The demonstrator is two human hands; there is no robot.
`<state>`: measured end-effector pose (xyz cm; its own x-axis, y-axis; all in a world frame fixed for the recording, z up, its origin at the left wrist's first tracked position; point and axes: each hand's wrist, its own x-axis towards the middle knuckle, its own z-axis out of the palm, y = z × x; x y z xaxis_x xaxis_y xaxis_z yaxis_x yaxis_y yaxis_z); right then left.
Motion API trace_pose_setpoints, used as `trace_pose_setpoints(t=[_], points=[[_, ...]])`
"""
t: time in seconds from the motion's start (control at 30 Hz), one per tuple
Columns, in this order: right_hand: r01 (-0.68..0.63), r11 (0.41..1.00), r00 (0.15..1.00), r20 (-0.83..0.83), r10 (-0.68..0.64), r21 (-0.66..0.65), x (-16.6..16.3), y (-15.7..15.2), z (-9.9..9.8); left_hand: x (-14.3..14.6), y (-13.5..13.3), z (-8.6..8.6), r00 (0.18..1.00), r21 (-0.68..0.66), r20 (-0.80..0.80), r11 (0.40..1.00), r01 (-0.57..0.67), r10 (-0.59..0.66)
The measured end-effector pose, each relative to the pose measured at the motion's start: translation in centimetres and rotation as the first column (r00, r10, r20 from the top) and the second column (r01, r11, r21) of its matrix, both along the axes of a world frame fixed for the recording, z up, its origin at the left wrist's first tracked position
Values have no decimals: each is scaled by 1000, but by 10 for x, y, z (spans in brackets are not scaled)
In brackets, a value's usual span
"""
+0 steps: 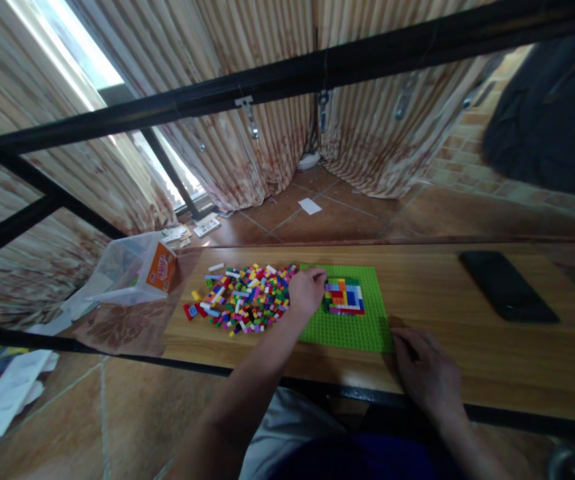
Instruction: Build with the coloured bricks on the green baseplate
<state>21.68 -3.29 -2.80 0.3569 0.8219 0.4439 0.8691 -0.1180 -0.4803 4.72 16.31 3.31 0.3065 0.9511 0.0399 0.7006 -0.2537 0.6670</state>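
A green studded baseplate (pixel 344 337) lies on the wooden table. Upon it stands a block of colourful building bricks (pixel 346 297), with blue, white, red, yellow and orange pieces. My left hand (pixel 307 290) is over the plate's left part, thumb and fingers pinched together at the left side of the built block. Whatever is between those fingertips is too small to make out. At the plate's lower right corner, my right hand (pixel 427 367) rests with its fingers curled, the fingertips at the plate's edge. Left of the plate spreads a pile of loose bricks (pixel 252 297).
A black phone (pixel 507 285) lies on the right of the wooden table (pixel 432 280). Beyond the table's left end is a clear plastic box (pixel 127 270) with an orange label. A black metal bar (pixel 277 83) crosses in front of the curtains (pixel 267 40).
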Motion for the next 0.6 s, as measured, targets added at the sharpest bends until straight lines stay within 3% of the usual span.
trace_pose_setpoints(t=[0.17,0.4,0.6], points=[[17,1000,1000,-1,-17,-14,0,0,-2,3,-8,-1,994,4,-106,1000,-12,12],[8,1000,1000,-6,-8,-2,-1,0,1,-4,-18,-3,979,70,-197,995,68,-53],[4,1000,1000,-5,-4,6,-2,0,3,-7,-16,-2,983,68,-171,995,79,-66]])
